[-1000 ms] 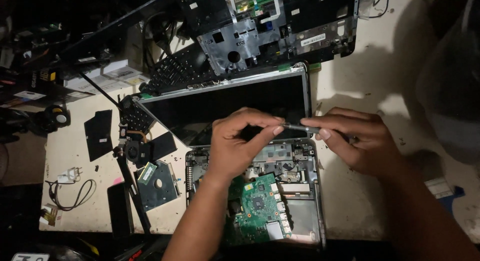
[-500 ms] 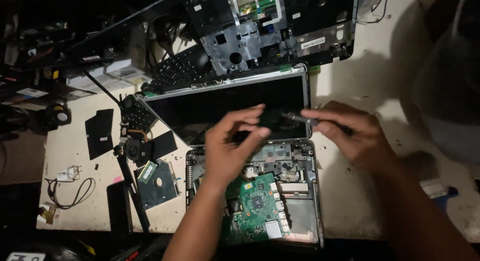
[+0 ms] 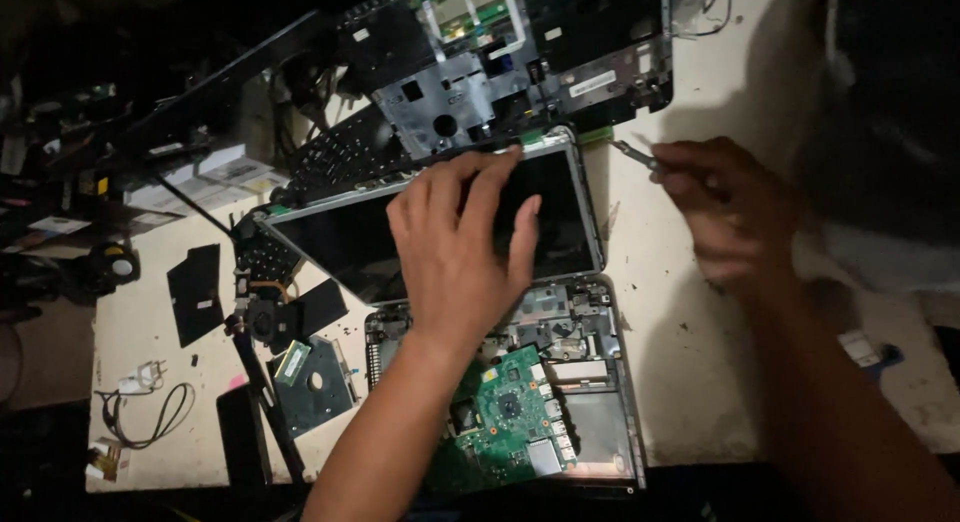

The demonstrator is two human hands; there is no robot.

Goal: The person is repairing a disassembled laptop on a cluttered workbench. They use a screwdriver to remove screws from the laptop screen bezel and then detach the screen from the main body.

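Teardown of opened laptop base (image 3: pixel 560 382) on table (image 3: pixel 680 312): left hand (image 3: pixel 460 242) spread flat on screen panel (image 3: pixel 440 222); right hand (image 3: pixel 730 202) closed around screwdriver (image 3: pixel 636 156) (blurred). Next, probably hinge screws, needing steady tip.

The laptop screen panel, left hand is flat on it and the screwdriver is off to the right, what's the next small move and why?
Probably bring the screwdriver in the right hand to the screen panel at its upper right corner. The left hand lies spread on the glass, steadying it, and the tip hovers just beside that corner.
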